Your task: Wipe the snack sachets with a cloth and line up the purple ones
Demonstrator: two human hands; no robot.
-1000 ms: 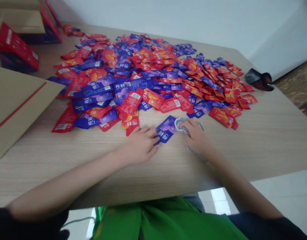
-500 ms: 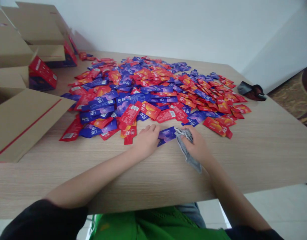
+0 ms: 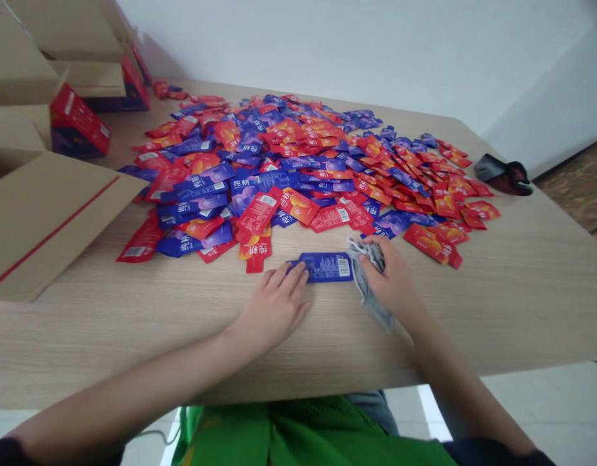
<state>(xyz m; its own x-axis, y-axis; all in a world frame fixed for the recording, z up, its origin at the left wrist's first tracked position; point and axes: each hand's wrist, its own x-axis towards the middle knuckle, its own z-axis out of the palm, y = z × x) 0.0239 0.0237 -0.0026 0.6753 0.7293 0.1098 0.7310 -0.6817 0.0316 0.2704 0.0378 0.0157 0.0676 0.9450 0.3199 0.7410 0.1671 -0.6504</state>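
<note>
A blue-purple pouch (image 3: 325,267) lies on the table in front of me, its barcode side up. Over its narrow left end rest the fingertips of my left hand (image 3: 274,301), palm down, fingers spread and the thumb apart. My right hand (image 3: 393,275) is closed around a crumpled grey cloth (image 3: 369,285) with a pale edge. The bunched top of that cloth is close by the pouch's right end, and a flap of it hangs toward me. Behind both hands spreads a large heap of red and purple pouches (image 3: 298,168).
Open cardboard boxes (image 3: 60,220) stand along the left side, one flap reaching over the table (image 3: 497,310). A dark object with a grey part (image 3: 505,175) lies at the right edge. A white wall (image 3: 351,52) rises behind the heap.
The pouch has been turned from its picture side to its barcode side and now lies level. My left hand has moved left and nearer to me, fingers flattened. The grey cloth stays in my right hand.
</note>
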